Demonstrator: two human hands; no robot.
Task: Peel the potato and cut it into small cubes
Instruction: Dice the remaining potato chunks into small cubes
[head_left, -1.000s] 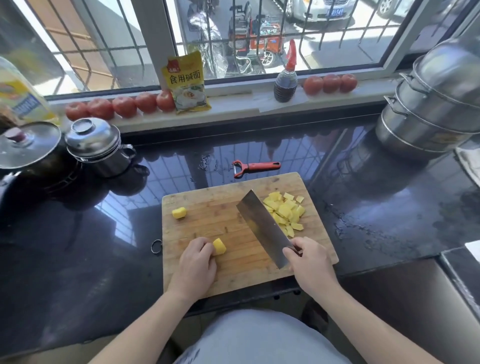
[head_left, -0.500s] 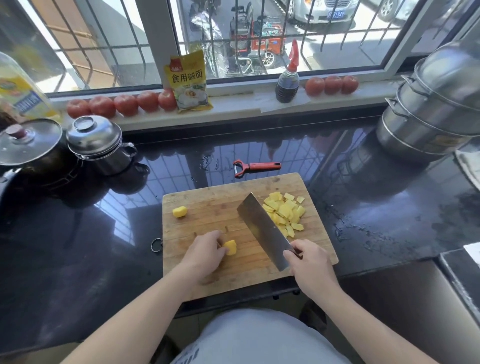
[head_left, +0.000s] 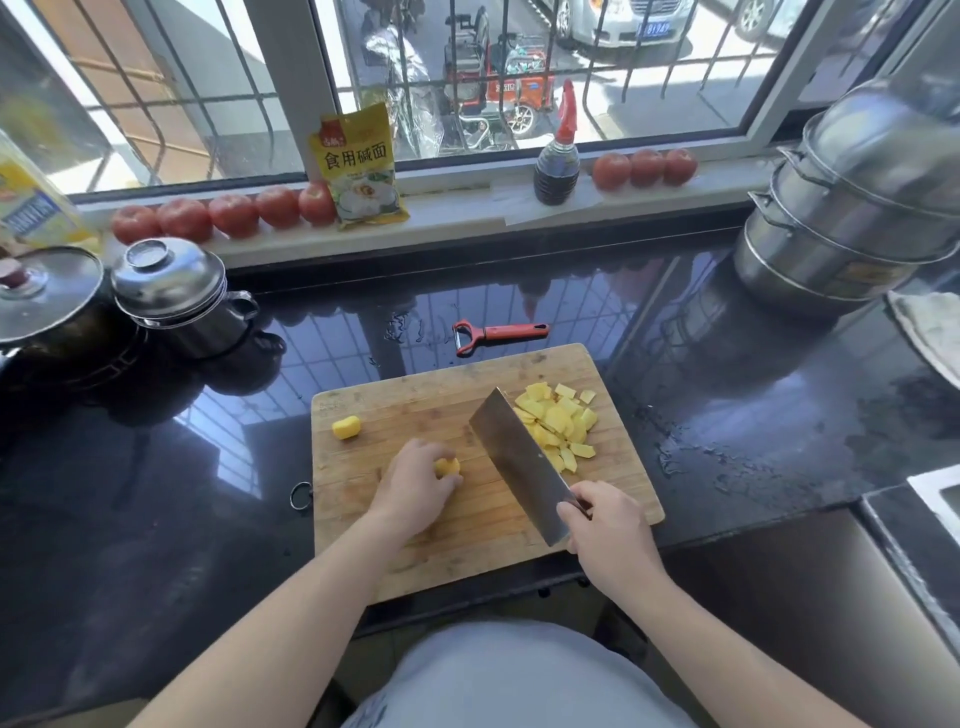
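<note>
On the wooden cutting board (head_left: 457, 540) my left hand (head_left: 415, 486) grips a yellow peeled potato piece (head_left: 448, 466) near the board's middle. My right hand (head_left: 608, 525) holds the handle of a cleaver (head_left: 519, 467), whose blade slants up and to the left just right of that piece. A pile of cut potato cubes (head_left: 558, 423) lies at the board's far right, behind the blade. Another potato chunk (head_left: 346, 427) sits alone at the board's far left. A red peeler (head_left: 498, 333) lies on the black counter behind the board.
Two lidded pots (head_left: 176, 296) stand at the left, and stacked steel steamers (head_left: 857, 208) at the right. Tomatoes (head_left: 223, 215), a yellow packet (head_left: 358, 166) and a sauce bottle (head_left: 557, 166) line the windowsill. The counter right of the board is wet (head_left: 691, 447).
My left hand slid the potato piece up and to the right across the board, closer to the cleaver. The cleaver and my right hand stayed nearly in place.
</note>
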